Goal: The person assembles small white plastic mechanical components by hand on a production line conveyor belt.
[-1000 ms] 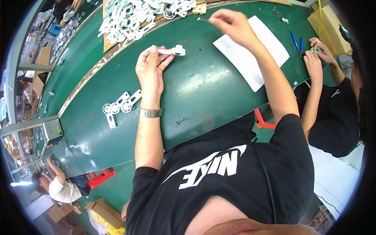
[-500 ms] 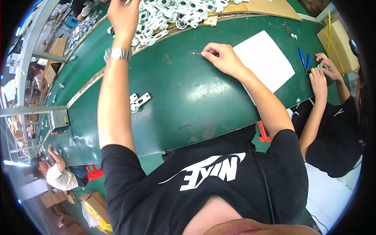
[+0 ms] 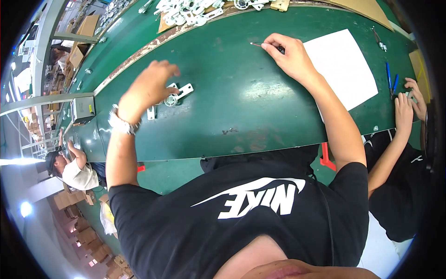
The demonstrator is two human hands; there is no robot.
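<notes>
My left hand (image 3: 149, 87) is over the table, fingers apart and slightly curled. Beneath and beside it lie a few white plastic parts (image 3: 185, 90), one with a round ring, partly hidden by the hand. Whether the thumb touches them I cannot tell. Farther right, my right hand (image 3: 291, 56) is closed in a pinch on a thin wire lead (image 3: 257, 44). Its small white connector end sticks out to the left, and a dark piece shows between the fingers. A white sheet of paper (image 3: 344, 69) lies beside my right forearm.
A heap of white plastic parts (image 3: 190, 11) lies on cardboard at the far side of the green table (image 3: 223, 111). Blue-handled pliers (image 3: 391, 80) lie at right, near a co-worker's hands (image 3: 404, 109). A grey metal box (image 3: 83, 110) stands at left, with another person beyond.
My left hand has come back from the far heap to the white parts at near left. My right hand still pinches the wire lead. The whole view has shifted.
</notes>
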